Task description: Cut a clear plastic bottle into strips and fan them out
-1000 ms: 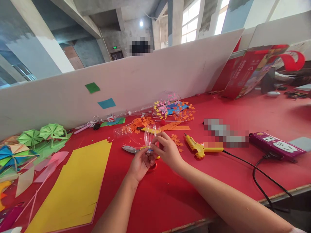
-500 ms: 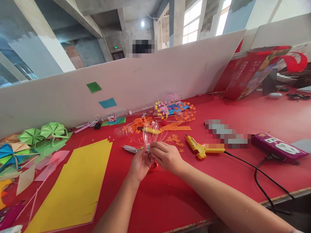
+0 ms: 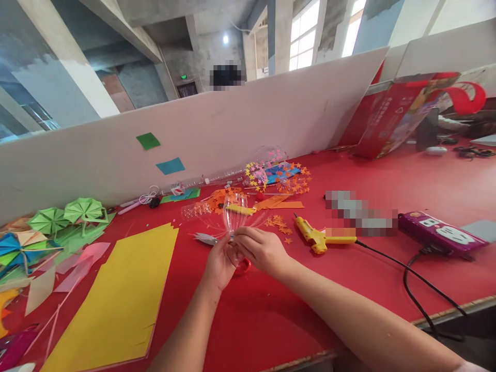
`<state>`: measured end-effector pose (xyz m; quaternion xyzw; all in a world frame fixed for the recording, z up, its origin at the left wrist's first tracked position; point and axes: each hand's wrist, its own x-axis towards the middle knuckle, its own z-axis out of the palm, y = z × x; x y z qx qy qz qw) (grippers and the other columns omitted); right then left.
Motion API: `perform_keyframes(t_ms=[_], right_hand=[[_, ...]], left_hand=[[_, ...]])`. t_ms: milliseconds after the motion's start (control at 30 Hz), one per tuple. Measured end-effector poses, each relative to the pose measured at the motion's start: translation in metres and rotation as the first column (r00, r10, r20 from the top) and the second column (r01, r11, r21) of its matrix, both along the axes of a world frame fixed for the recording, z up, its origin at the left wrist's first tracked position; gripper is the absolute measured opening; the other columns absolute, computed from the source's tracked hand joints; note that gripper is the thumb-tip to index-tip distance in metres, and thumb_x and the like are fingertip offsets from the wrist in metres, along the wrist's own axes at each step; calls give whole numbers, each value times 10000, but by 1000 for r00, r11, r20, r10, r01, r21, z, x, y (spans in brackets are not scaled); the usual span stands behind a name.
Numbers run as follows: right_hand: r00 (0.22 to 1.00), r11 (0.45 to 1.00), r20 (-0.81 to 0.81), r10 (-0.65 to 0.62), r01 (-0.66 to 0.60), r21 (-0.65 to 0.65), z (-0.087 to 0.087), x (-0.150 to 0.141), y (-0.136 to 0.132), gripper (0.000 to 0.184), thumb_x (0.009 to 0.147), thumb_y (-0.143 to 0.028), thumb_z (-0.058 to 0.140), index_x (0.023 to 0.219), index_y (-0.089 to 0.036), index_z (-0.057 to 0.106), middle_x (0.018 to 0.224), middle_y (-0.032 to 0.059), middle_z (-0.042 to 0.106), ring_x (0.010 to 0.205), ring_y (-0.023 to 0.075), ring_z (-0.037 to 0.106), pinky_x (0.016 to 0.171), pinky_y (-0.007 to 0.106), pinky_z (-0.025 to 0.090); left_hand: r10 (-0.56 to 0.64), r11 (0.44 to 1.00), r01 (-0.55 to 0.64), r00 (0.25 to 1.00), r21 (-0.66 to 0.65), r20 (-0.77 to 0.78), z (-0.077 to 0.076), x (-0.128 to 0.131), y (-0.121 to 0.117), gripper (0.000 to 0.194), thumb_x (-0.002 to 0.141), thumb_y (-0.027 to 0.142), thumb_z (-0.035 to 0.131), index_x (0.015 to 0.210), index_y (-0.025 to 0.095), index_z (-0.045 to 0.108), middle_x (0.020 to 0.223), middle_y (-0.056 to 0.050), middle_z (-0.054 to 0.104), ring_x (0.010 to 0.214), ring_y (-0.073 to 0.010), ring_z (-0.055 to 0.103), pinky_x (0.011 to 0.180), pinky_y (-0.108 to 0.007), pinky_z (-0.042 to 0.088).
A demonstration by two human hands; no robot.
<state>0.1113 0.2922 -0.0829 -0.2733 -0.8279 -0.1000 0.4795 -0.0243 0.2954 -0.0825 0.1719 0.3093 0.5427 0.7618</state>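
Note:
Both of my hands are closed around the near end of a clear plastic bottle piece (image 3: 234, 212), cut into thin strips that spread outward. My left hand (image 3: 222, 262) grips it from the left and below. My right hand (image 3: 261, 248) pinches it from the right, fingertips against the left hand's. Scissors (image 3: 206, 238) with red handles lie partly hidden beneath the hands. Behind the strips is a yellow-handled tool (image 3: 241, 209), its kind unclear. Loose orange paper stars (image 3: 279, 223) lie just right of the strips, and a yellow glue gun (image 3: 318, 235) rests farther right.
Yellow paper sheets (image 3: 116, 294) lie at left, near green folded paper shapes (image 3: 83, 209). Bottle pieces decorated with stars (image 3: 294, 178) stand by the white partition (image 3: 232, 124). At right are a purple power strip (image 3: 442, 235) with a black cable and a red box (image 3: 399, 116).
The strips between my hands lean slightly farther left. Both hands keep their hold with little movement, and the whole view has shifted a little.

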Motion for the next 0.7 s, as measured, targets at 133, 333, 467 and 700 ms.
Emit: perform_keyframes(t_ms=[133, 333, 467, 700], right_hand=[[996, 999, -89, 31, -31, 12, 9, 8, -6, 151, 948, -156, 437, 984, -171, 584, 959, 103, 659, 834, 155, 646, 711, 242, 529], [918, 995, -397, -25, -16, -99, 20, 15, -8, 224, 872, -65, 476, 981, -226, 588, 974, 84, 569, 836, 164, 602, 633, 259, 517], [916, 994, -400, -10, -36, -108, 19, 13, -8, 229, 862, -57, 450, 942, -230, 576, 925, 72, 561, 820, 172, 594, 620, 271, 506], [932, 993, -361, 15, -55, -101, 12, 8, -9, 211, 836, -48, 462, 932, -225, 528, 949, 64, 529, 732, 148, 551, 613, 268, 483]], left_hand=[[-39, 999, 39, 999, 17, 1, -1, -3, 0, 219, 855, 161, 517, 655, 114, 590, 556, -31, 606, 474, -94, 560, 476, -191, 453], [-125, 978, 132, 991, 164, -53, -2, -8, -1, 193, 784, 215, 567, 834, 58, 667, 637, -61, 612, 491, -81, 494, 479, -198, 411], [-133, 975, 140, 990, 170, -53, 0, -8, -1, 187, 745, 206, 577, 818, 65, 676, 631, -57, 605, 495, -83, 486, 479, -199, 404], [-89, 983, 91, 996, 163, -16, -4, -13, 4, 150, 709, 208, 629, 802, 96, 666, 672, -59, 641, 521, -85, 507, 513, -194, 429]])
